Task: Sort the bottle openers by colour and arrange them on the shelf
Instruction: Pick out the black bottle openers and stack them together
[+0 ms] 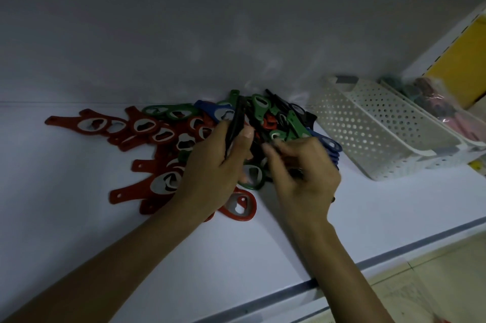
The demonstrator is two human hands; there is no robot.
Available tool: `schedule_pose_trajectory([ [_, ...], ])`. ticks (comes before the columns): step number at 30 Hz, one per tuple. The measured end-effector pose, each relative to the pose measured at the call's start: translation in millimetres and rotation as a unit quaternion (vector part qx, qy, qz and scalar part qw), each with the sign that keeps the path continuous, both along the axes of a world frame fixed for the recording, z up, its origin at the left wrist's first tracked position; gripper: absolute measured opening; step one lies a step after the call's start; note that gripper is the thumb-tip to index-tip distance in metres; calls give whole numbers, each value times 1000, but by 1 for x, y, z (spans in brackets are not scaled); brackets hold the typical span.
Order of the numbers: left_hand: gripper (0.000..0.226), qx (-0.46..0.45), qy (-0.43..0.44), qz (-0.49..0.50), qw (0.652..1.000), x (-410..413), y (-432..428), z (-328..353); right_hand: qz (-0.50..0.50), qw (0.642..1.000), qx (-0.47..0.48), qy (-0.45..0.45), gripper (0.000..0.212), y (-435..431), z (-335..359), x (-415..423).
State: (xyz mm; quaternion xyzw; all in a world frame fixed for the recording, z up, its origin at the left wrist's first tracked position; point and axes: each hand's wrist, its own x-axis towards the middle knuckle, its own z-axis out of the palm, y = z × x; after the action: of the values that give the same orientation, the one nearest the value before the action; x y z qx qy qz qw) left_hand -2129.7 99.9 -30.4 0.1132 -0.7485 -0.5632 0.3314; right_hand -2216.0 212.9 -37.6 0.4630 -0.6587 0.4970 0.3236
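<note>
A pile of bottle openers lies on the white shelf (79,230). Red openers (142,126) spread across its left side, green openers (263,106) and black ones sit at the back middle, and blue openers (331,146) stack at the right. My left hand (210,178) grips a bundle of black openers (236,122), held upright with thumb and fingers round it. My right hand (302,167) is just right of it, over the pile; its fingertips pinch a black opener (265,147) toward the bundle. Both hands hide the middle of the pile.
Two white perforated baskets stand at the right, the nearer basket (373,133) showing nothing inside, the farther basket (447,117) holding wrapped items. A yellow panel (457,59) rises behind them. The shelf's front edge (368,267) runs diagonally at the lower right, with floor beyond.
</note>
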Motion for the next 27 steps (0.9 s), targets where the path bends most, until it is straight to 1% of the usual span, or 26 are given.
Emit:
schedule_pose_trajectory([
  [1,28,16,3,-22,1000,1,3,2,23,998,29,41,8,-3,-2,3],
  [3,31,81,10,-50,995,2,5,2,63,990,83,97,7,-7,-5,7],
  [4,27,109,12,-52,993,1,4,1,82,987,98,101,9,-8,-6,7],
  [7,6,181,11,-22,983,-1,-3,0,121,984,113,71,12,-7,-5,8],
  [8,10,202,8,-4,979,-2,-5,-1,120,985,107,60,15,-6,-4,7],
  [10,14,241,4,5,970,-2,-7,0,71,994,82,30,18,-2,0,5],
  [11,13,254,3,-6,967,-2,-7,1,25,997,75,8,17,1,2,2],
  [12,12,263,2,-21,965,-2,-6,2,-24,996,89,-23,16,4,3,-2],
  [13,12,268,3,-31,963,-2,-6,2,-70,988,126,-61,16,8,3,-7],
  [15,14,276,10,-38,960,-2,-6,2,-137,955,234,-120,24,12,0,-14],
  [16,15,284,13,-40,958,-3,-6,1,-147,942,271,-131,27,13,-3,-16],
  [17,17,297,14,-46,954,-3,-6,1,-147,938,285,-134,26,13,-4,-18],
  [18,23,317,13,-55,947,-3,-6,1,-140,940,280,-135,23,12,-5,-17],
  [20,36,377,17,-88,922,-3,-6,3,-107,953,226,-168,11,9,-3,-16],
  [21,38,398,14,-100,912,-3,-6,4,-82,959,185,-200,4,9,-2,-15],
  [22,38,409,7,-106,906,-3,-6,4,-63,963,134,-226,4,8,-1,-14],
  [23,36,412,-3,-109,905,-2,-6,3,-57,967,76,-236,8,9,1,-12],
  [24,34,411,-14,-113,904,-2,-6,3,-59,972,19,-225,11,9,2,-10],
  [25,34,405,-26,-118,906,-2,-6,3,-66,979,-22,-193,12,9,4,-8],
  [27,36,378,-51,-125,916,-2,-5,2,-64,991,-44,-111,12,9,5,-2],
])
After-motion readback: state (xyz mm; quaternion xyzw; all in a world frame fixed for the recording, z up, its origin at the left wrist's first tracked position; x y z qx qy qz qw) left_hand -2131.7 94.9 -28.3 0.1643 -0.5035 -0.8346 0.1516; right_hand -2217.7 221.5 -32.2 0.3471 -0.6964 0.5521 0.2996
